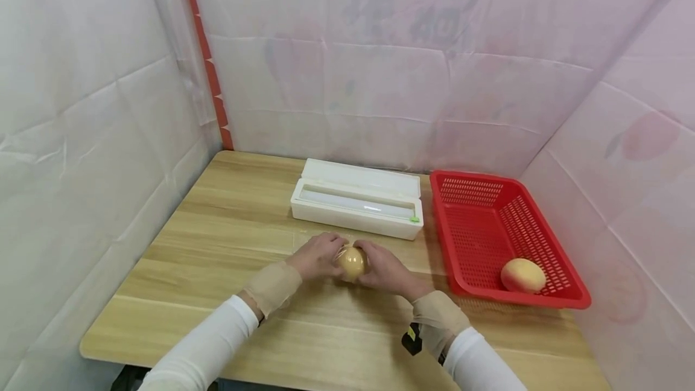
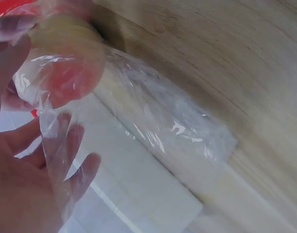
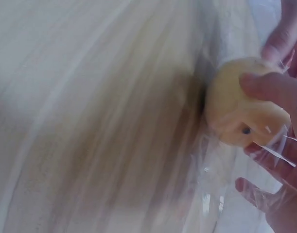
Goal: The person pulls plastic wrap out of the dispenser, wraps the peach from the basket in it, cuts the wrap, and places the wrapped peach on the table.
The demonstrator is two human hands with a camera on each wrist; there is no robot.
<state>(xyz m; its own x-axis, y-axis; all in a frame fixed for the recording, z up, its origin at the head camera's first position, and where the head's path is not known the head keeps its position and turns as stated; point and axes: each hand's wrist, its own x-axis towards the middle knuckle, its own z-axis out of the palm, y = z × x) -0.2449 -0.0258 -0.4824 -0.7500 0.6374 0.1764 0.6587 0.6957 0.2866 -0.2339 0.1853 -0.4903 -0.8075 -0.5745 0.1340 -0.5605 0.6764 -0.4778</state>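
Observation:
Between both hands, over the table's middle, is a yellow and pink peach (image 1: 353, 263) with clear plastic film around it. My left hand (image 1: 317, 256) holds the peach from the left; in the left wrist view its lower fingers (image 2: 92, 167) spread behind the film. A crinkled sheet of film (image 2: 172, 131) trails from the peach there. My right hand (image 1: 385, 267) grips the peach from the right, its thumb lying on the fruit in the right wrist view. The peach's underside is hidden in the head view.
Behind the hands stands a long white box (image 1: 353, 219), lid raised, with a roll of film (image 1: 353, 200) inside. A red basket (image 1: 521, 298) at the right holds another peach (image 1: 523, 275). Pale sheeting (image 1: 380, 83) walls the wooden table (image 1: 179, 294) at the back and sides.

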